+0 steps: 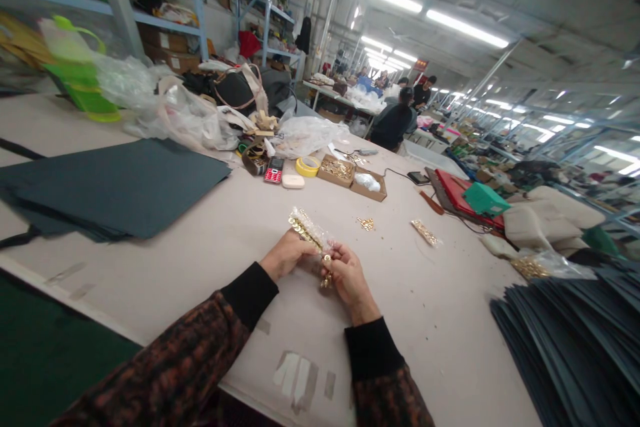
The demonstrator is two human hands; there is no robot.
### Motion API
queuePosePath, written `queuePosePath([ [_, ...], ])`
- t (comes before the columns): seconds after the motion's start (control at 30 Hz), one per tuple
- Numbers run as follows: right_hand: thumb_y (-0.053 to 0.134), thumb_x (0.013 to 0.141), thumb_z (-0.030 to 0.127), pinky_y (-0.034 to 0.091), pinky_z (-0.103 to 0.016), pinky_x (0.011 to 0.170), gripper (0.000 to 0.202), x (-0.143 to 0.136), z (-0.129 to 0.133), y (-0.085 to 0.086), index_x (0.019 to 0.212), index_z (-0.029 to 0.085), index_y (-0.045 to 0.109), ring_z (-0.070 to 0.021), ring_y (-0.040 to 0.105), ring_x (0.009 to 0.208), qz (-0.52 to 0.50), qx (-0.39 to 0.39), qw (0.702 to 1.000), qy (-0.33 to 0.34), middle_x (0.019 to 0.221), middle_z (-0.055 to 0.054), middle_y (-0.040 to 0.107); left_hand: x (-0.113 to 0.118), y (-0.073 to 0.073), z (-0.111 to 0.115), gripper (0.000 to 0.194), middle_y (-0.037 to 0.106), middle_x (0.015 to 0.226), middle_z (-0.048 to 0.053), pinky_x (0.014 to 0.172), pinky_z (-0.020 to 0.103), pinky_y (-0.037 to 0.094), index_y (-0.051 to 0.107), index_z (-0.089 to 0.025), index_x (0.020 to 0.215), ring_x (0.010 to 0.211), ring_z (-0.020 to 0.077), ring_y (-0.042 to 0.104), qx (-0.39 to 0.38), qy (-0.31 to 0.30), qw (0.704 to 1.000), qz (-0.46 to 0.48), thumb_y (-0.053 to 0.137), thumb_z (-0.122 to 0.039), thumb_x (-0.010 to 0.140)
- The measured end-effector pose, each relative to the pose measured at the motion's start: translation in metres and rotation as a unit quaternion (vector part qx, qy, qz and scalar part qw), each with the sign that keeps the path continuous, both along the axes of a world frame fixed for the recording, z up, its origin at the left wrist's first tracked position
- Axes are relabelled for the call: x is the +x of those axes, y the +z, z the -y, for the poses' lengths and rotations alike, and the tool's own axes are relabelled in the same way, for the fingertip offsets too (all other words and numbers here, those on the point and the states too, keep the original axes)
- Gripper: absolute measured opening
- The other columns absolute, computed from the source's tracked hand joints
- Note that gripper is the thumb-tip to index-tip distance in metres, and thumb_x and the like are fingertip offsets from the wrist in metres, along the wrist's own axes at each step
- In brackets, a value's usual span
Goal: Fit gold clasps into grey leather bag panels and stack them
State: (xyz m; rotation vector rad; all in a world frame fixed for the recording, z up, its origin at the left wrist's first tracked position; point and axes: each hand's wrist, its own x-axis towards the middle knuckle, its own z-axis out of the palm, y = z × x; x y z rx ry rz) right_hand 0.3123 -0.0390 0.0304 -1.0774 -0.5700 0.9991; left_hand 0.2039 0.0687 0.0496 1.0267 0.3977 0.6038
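My left hand [287, 255] is closed around a clear plastic bag of gold metal fittings [309, 232], held tilted above the table [240, 233]. Close beside it, my right hand [350, 277] pinches several loose gold metal pieces [327, 272] near the bag's lower end. Their exact kind is too small to make out. A small pile of gold pieces [367, 223] lies beyond my right hand. Farther right rests another clear bag of gold fittings [425, 233].
Dark sheets [125, 187] are piled at left, and a tall dark stack [575, 340] stands at right. Toward the back are a cardboard box of gold parts [336, 170], yellow tape [307, 166], a red phone [274, 171] and a green box [485, 200]. People sit and stand farther off.
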Motion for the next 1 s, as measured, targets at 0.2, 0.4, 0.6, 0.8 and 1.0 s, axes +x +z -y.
queuePosePath([
  [0.2,0.083,0.061,0.028,0.055,-0.025,0.061,0.042,0.000,-0.001,-0.006,0.097,0.018,0.065,-0.0154,0.068,0.073,-0.002,-0.012,1.000,-0.009,0.089,-0.004,0.071,-0.004,0.000,-0.012,0.014,0.067,0.070,0.003,0.077,0.034,0.055,0.064,-0.012,0.066,0.071,0.0168,0.063,-0.062,0.025,0.997,0.025,0.071,-0.009,0.054],
  [0.4,0.084,0.063,0.033,0.059,-0.034,0.072,0.040,-0.002,-0.003,-0.012,0.095,0.017,0.067,-0.0202,0.071,0.081,0.011,-0.018,0.999,-0.039,0.091,-0.005,0.072,-0.008,-0.002,-0.025,0.007,0.065,0.066,0.002,0.084,0.042,0.057,0.060,-0.013,0.062,0.068,0.0151,0.062,-0.135,0.056,0.988,0.044,0.066,-0.011,0.061],
  [0.6,0.082,0.065,0.032,0.051,-0.045,0.096,0.045,0.006,-0.001,-0.013,0.106,0.017,0.067,-0.0240,0.068,0.099,0.147,-0.026,0.986,-0.080,0.104,-0.009,0.073,-0.010,0.002,-0.022,0.005,0.068,0.074,0.007,0.085,0.045,0.057,0.062,-0.012,0.073,0.077,0.0206,0.067,-0.174,0.021,0.984,0.037,0.062,-0.013,0.068],
  [0.8,0.081,0.067,0.025,0.046,-0.047,0.102,0.078,0.000,0.002,-0.005,0.138,0.021,0.049,-0.0285,0.056,0.123,0.300,-0.014,0.948,-0.109,0.133,-0.013,0.059,-0.004,0.002,-0.013,0.012,0.067,0.076,0.006,0.071,0.034,0.058,0.062,-0.012,0.083,0.068,0.0177,0.065,-0.168,-0.019,0.985,0.024,0.063,-0.020,0.075],
  [1.0,0.079,0.072,0.030,0.040,-0.047,0.107,0.074,-0.019,-0.002,-0.005,0.139,0.020,0.050,-0.0312,0.053,0.125,0.456,-0.032,0.881,-0.123,0.136,-0.013,0.057,0.001,0.004,0.008,0.030,0.068,0.082,0.004,0.068,0.028,0.055,0.058,-0.016,0.097,0.073,0.0176,0.067,-0.120,-0.049,0.991,0.040,0.071,-0.026,0.073],
])
